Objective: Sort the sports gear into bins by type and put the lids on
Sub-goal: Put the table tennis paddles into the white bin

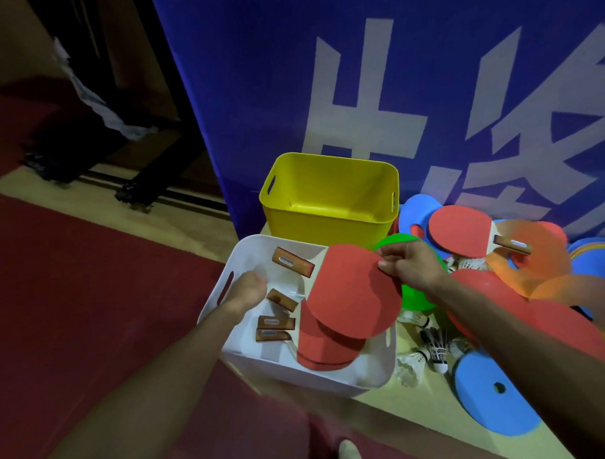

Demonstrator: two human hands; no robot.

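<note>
A white bin stands on the floor with several red table tennis paddles stacked in it, handles pointing left. My right hand pinches the blade edge of another red paddle held over that stack. My left hand reaches into the bin near its left wall, fingers curled; whether it grips anything is hidden. Behind stands an empty yellow bin. One more red paddle lies on the pile to the right.
Flat disc cones in blue, green, red and orange are heaped to the right. White shuttlecocks lie between the cones and the white bin. A blue banner stands behind. Red mat covers the floor at left.
</note>
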